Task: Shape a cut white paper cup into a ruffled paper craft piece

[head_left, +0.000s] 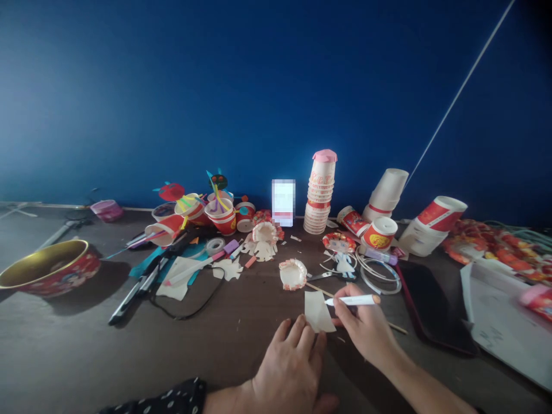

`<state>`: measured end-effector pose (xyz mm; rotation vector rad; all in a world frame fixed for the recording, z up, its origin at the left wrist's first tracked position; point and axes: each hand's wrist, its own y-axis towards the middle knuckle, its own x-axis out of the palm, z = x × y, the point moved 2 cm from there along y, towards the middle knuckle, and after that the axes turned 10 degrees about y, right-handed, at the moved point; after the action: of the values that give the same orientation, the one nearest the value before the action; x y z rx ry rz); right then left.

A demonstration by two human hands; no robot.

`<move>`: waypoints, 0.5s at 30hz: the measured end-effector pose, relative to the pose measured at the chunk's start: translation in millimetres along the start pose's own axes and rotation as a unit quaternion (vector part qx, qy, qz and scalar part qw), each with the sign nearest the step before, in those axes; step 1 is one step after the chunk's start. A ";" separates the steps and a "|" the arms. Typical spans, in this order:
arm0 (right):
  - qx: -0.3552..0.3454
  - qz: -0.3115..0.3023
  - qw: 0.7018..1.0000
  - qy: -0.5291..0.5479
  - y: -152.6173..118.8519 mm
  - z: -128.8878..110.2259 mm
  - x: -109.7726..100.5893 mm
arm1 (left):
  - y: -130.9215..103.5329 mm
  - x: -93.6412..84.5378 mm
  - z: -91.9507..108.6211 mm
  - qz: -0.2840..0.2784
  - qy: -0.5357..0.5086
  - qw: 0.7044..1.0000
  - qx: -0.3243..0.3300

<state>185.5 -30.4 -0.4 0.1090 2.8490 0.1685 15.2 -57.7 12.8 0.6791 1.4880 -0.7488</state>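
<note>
A small cream piece of paper (317,310) lies on the dark table in front of me. My left hand (291,365) rests flat with its fingers stretched out, the fingertips at the paper's lower left edge. On the other side, my right hand (366,325) holds a white marker (356,300) in a pinch, its tip at the paper's upper right edge. Just beyond the paper sits a shallow cut cup piece (293,275) with an orange-and-white rim. Behind the marker is a small paper doll figure (344,264) with a red, curly top.
A gold-lined red bowl (49,276) stands at the left. Stacked paper cups (319,195) rise at the back, near a lit phone screen (283,201). A dark phone (431,307) lies at the right. Pens, scissors and paper scraps are spread around.
</note>
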 end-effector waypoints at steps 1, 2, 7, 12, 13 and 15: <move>0.000 0.002 1.000 0.001 -0.1 -0.1 -0.1 | 0.0 0.2 -0.1 -0.002 0.000 1.000 0.000; 0.000 0.004 1.000 0.002 -0.1 -0.3 -0.2 | 0.1 0.5 -0.2 -0.003 -0.001 1.000 0.000; -0.001 0.004 1.000 0.005 0.5 -1.4 0.0 | 0.5 3.6 -0.8 0.001 -0.001 1.000 0.000; -0.004 0.004 1.000 0.008 0.3 -0.1 0.3 | 0.1 2.6 -0.3 -0.005 0.000 1.000 0.000; -0.003 0.003 1.000 0.013 0.0 0.0 0.3 | 0.1 2.2 -0.2 -0.006 0.000 1.000 -0.002; -0.003 0.003 1.000 0.025 -0.3 -0.1 0.4 | 0.0 1.7 0.0 -0.007 -0.001 1.000 -0.004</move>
<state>185.1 -30.7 -0.5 0.1130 2.8987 0.1821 15.1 -57.7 11.2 0.6618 1.4941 -0.7537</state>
